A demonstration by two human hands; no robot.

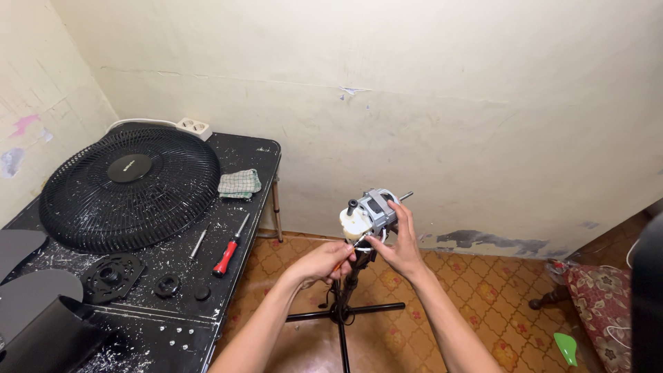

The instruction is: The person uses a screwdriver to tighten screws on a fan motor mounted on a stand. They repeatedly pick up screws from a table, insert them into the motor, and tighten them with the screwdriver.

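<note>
motor: the bare grey metal fan motor [378,209] with a white plastic gearbox on its rear sits atop a thin black stand with crossed floor legs [343,312], out over the patterned orange floor tiles, right of the table
long axis: the motor's shaft runs roughly level, steel tip pointing up-right toward the cream wall [414,90], gearbox end toward the left
direction from hands: the motor lies just above and between both hands, straight ahead of the person
left hand [324,261]: curled closed under the gearbox, pinching what seems a thin orange-handled tool whose tip meets the motor's underside
right hand [399,242]: wrapped along the motor's right flank, fingers gripping the housing
nearer hand: the right is on the body itself; the left touches only through the tool
table: the black paint-spattered folding table [235,207] stands well apart to the left, carrying a round black fan grille [131,186], a red-handled screwdriver [228,252], a checked green cloth [239,184]
</note>
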